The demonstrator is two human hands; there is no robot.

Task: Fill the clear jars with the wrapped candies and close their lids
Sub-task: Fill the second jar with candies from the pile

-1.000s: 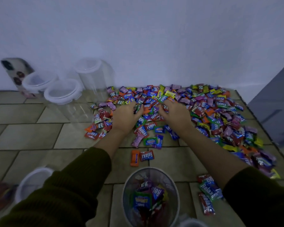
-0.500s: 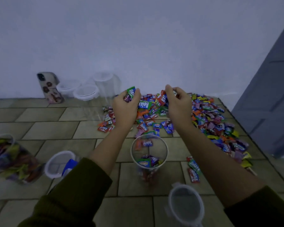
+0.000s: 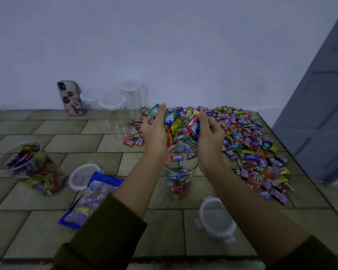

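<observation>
Fingers [image 3: 161, 112] of left hand [image 3: 154, 133], right hand [image 3: 209, 137] grip candies [image 3: 171, 118] over jar [image 3: 179, 182]; tiled floor [image 3: 76, 141], pale wall [image 3: 164, 45]; far jars [image 3: 113, 106] blurred.

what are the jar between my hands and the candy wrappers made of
The wrapped candies seem covered in glossy printed film, likely plastic: bright print, crinkled edges. The jar looks like clear, smooth plastic, possibly glass: candies inside show through its wall.
</observation>
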